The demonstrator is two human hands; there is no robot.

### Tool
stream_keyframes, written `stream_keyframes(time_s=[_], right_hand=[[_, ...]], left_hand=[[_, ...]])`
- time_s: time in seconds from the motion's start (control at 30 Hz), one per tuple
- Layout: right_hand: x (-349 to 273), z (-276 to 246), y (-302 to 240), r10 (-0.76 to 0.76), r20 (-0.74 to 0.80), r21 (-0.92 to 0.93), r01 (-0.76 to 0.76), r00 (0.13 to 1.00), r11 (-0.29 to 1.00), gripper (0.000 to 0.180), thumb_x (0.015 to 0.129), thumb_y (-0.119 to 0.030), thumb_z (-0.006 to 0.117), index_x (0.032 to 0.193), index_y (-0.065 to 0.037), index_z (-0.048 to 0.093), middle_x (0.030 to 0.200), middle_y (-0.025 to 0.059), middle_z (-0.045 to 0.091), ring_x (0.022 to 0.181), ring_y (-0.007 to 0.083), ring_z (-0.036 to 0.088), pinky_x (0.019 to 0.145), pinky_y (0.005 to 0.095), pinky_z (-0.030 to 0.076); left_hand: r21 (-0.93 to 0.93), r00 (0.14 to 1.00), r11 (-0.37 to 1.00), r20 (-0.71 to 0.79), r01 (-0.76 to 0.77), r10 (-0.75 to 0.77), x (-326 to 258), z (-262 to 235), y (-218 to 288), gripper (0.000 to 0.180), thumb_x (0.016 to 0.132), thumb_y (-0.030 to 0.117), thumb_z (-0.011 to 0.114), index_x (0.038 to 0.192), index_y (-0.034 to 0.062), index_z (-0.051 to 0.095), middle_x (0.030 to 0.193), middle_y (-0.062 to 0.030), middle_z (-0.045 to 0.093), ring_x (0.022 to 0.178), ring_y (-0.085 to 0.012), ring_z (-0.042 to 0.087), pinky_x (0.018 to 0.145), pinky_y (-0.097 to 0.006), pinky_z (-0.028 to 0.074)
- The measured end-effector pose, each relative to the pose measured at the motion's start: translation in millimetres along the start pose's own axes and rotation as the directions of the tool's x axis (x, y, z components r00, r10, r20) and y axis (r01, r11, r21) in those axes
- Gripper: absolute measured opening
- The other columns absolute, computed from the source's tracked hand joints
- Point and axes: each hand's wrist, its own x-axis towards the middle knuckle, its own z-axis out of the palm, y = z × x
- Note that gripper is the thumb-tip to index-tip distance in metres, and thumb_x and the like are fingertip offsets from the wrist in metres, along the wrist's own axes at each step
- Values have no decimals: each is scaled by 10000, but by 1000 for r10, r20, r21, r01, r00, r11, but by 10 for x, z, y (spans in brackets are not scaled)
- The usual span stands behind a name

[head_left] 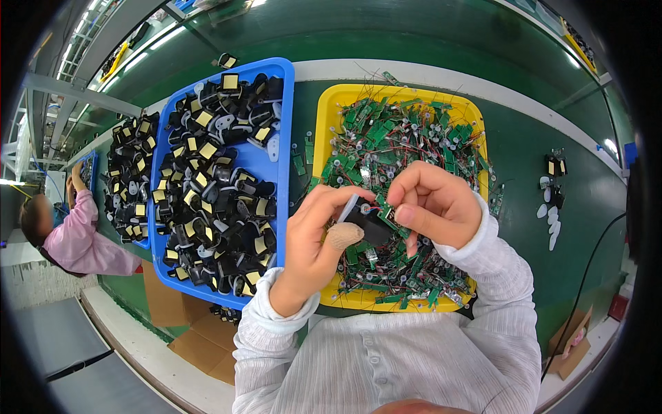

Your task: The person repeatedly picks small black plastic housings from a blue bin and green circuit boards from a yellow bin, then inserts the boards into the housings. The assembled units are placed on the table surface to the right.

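My left hand [308, 243] is closed around a black plastic housing [373, 228] with a pale grey edge piece. A beige textured finger cot [343, 235] covers the thumb of that hand. My right hand [441, 210] pinches a small green circuit board [387, 212] between thumb and forefinger, right at the housing. Thin red wires and a small round part show between board and housing. Both hands are over a yellow tray [323, 110] heaped with green circuit boards [376, 127], wires and small round parts.
Left of it, a blue tray [288, 103] holds many black housings [207, 190] with cream pads. Further left lie more housings [127, 172]. On the green table's right are loose black parts [556, 164] and white pieces [554, 224]. A person in pink [86, 238] works far left.
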Motion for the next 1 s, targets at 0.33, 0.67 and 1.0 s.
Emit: stream_keyframes(time_s=[0.33,0.67,1.0], right_hand=[[-14,8,-26,-7,-15,-10,7,1000,1000,133,824,-66,569,901,0,483,655,-8,475,534,53,506,468,198,477],[0,-23,-24,-2,66,36,0,998,999,148,803,-58,596,878,10,488,667,22,519,540,58,526,439,197,494],[15,-58,-51,88,59,-130,-80,994,988,133,797,-37,592,886,19,510,668,17,521,572,73,548,497,212,504]], left_hand=[[59,1000,998,-13,-26,27,1,41,42,292,773,217,595,962,-6,581,768,-91,537,682,-187,514,613,-263,417],[127,990,982,-3,-139,141,20,35,-6,292,737,190,612,948,-9,584,768,-103,543,670,-206,503,607,-282,410],[276,975,938,-13,-210,222,39,27,47,335,689,227,648,932,6,586,817,-83,588,710,-243,518,637,-316,425]])
